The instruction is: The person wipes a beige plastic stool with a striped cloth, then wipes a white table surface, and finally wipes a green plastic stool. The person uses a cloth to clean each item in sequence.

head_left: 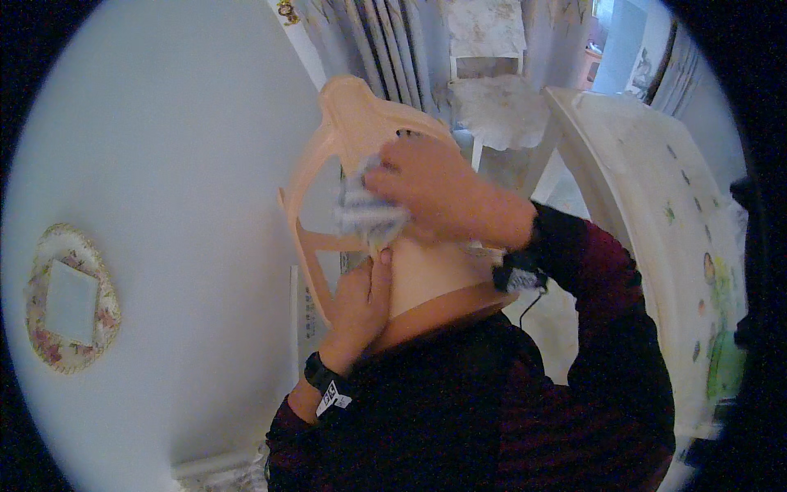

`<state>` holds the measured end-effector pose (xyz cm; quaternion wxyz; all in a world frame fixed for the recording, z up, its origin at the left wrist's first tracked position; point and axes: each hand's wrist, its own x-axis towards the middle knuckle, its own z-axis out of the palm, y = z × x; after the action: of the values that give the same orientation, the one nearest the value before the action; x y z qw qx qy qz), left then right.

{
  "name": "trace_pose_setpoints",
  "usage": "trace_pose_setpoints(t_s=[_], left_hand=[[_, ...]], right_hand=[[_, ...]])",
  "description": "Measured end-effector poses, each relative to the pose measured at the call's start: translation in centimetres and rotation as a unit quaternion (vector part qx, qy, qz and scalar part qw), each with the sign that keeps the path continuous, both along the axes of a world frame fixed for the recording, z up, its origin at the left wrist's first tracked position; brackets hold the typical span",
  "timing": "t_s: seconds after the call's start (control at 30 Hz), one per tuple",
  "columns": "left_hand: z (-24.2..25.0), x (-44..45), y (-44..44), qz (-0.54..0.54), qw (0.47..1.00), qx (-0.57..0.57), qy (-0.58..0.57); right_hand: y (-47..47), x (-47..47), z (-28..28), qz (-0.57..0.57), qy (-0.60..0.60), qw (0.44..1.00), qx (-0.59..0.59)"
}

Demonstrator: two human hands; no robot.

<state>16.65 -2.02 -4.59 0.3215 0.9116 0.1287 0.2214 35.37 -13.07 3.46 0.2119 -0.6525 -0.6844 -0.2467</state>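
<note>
A peach-coloured plastic chair (pixel 433 270) with an open-frame back stands close in front of my body. My right hand (pixel 430 184) is shut on a blue-and-white striped cloth (pixel 369 212), bunched up and blurred, against the chair. My left hand (pixel 363 301) grips the chair just below the cloth, its thumb on the pale surface and some of its fingers hidden. A dark band with a white printed tag sits on the left wrist. By the right sleeve hangs a dark band or strap (pixel 516 277) with a pale tag.
A wall switch (pixel 72 301) with a floral oval surround is on the left wall. To the right stands a table (pixel 652 184) under a patterned cover. Behind are a white chair (pixel 492 111) with a pale fluffy seat cover and grey curtains (pixel 393 49).
</note>
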Motion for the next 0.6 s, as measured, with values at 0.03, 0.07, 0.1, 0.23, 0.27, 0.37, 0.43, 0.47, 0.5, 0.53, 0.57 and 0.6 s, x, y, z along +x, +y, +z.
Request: trace_pose_setpoints(t_s=[0.03, 0.07, 0.1, 0.23, 0.27, 0.37, 0.43, 0.47, 0.5, 0.53, 0.57, 0.6], left_hand=[[0.0, 0.3, -0.2, -0.001, 0.998, 0.035, -0.060], [0.0, 0.4, -0.2, -0.023, 0.995, 0.058, -0.072], [0.0, 0.8, -0.4, -0.033, 0.991, 0.069, -0.108], [0.2, 1.3, -0.5, -0.016, 0.999, 0.029, -0.014], [0.3, 1.4, -0.4, -0.012, 1.000, 0.008, 0.019], [0.6, 1.2, -0.4, -0.025, 0.997, -0.054, 0.053], [0.8, 1.4, -0.7, -0.031, 0.995, -0.072, 0.067], [1.0, 1.6, -0.8, -0.024, 0.997, -0.060, 0.053], [1.2, 1.9, -1.0, -0.021, 0.997, -0.060, 0.050], [1.3, 2.2, -1.2, 0.009, 0.995, -0.068, 0.066], [1.4, 3.0, -2.1, -0.007, 0.998, -0.038, 0.046], [1.5, 3.6, -2.6, 0.003, 0.999, -0.019, 0.044]], right_hand=[[-1.1, -1.1, -0.3, 0.032, -0.018, 0.999, -0.002], [-1.5, -1.8, -0.5, 0.086, -0.044, 0.995, -0.001], [-1.6, -2.0, -0.7, 0.055, -0.032, 0.998, -0.017], [2.1, 1.5, -0.9, -0.017, 0.011, 0.999, -0.029], [3.6, 3.5, -0.7, -0.043, 0.029, 0.998, -0.022], [7.9, 9.5, -0.6, -0.113, 0.013, 0.993, 0.029], [10.2, 12.6, -1.1, -0.151, 0.014, 0.987, 0.053], [11.2, 13.8, -1.3, -0.170, 0.024, 0.984, 0.056], [11.6, 14.9, -1.6, -0.164, 0.028, 0.984, 0.061], [12.1, 15.6, -1.6, -0.160, 0.063, 0.983, 0.060], [12.0, 16.1, -1.6, -0.192, 0.048, 0.979, 0.055], [11.9, 16.3, -1.5, -0.187, 0.031, 0.981, 0.044]])
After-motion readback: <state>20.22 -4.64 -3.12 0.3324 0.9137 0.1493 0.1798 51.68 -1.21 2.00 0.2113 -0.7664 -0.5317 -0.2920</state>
